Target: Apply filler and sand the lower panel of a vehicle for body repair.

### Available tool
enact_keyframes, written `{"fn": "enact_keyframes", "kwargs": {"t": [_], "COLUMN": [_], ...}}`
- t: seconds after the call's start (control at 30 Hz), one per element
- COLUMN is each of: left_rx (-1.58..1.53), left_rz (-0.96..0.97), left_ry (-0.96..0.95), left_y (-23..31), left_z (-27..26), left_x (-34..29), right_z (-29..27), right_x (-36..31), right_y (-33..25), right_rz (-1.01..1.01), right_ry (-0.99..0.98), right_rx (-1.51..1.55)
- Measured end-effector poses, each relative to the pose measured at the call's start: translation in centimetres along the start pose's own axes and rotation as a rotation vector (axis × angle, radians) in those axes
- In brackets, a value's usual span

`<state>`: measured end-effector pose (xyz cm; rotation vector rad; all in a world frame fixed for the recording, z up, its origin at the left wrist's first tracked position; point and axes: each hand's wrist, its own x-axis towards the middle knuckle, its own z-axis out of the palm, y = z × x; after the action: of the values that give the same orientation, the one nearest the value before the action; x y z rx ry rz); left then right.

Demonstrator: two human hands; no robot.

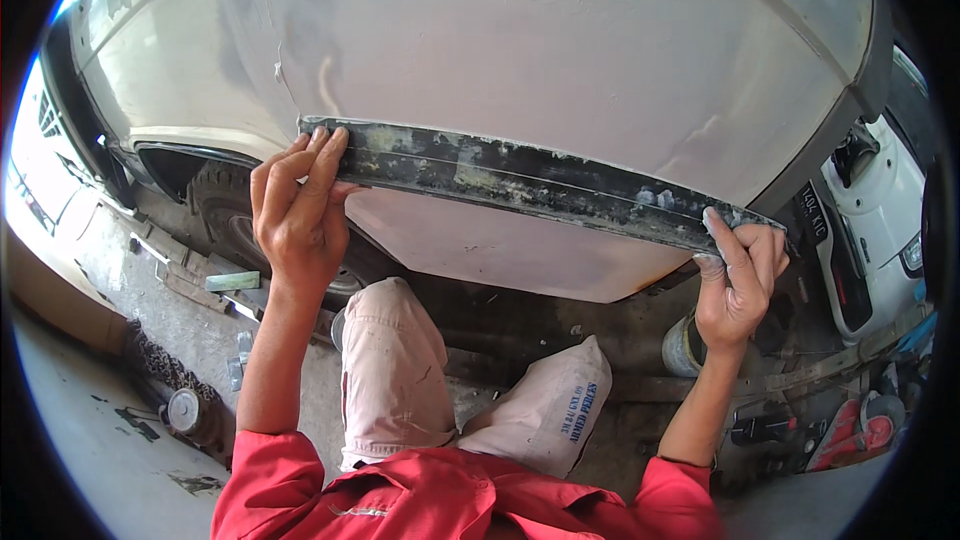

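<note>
Long black smeared strip (520, 180) lies across the lower part of the pale vehicle panel (450, 50). Left hand (300, 190) holds its left end, fingers over the face; right hand (740, 280), white-smeared, pinches its right end. Best kept evenly pressed at both ends, no twist or bow, I'd judge; flush contact with the panel is hard to tell from above. Tire (225, 205) below-left of panel, can (682, 348) below-right.

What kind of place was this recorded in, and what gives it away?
Probably a vehicle body-repair workshop: a patchily finished vehicle panel, a smeared black strip held along it by the left hand and right hand, and a white vehicle parked nearby.
</note>
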<state>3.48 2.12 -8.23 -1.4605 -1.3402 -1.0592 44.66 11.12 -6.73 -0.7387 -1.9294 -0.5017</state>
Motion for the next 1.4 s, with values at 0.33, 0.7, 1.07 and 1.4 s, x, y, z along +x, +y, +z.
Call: {"fn": "enact_keyframes", "kwargs": {"t": [0.33,0.7,1.07,1.4], "left_rx": [-0.032,-0.111,-0.145,-0.211], "left_rz": [-0.008,-0.032,-0.065,-0.02], "left_ry": [-0.068,-0.241,-0.365,-0.468], "left_y": [0.2,0.6,1.0,0.1], "left_z": [0.0,-1.4,-3.2,-3.6], "left_x": [-2.2,-2.7,-0.4,-1.2], "right_z": [0.5,-0.2,-1.6,-2.6], "right_x": [-2.1,-2.7,-1.1,-0.8], "right_y": [-0.3,-0.9,-1.8,-1.8], "right_rz": [0.045,0.124,0.232,0.275], "right_ry": [-0.07,-0.216,-0.332,-0.42], "right_rx": [-0.004,0.06,0.121,0.158]}}
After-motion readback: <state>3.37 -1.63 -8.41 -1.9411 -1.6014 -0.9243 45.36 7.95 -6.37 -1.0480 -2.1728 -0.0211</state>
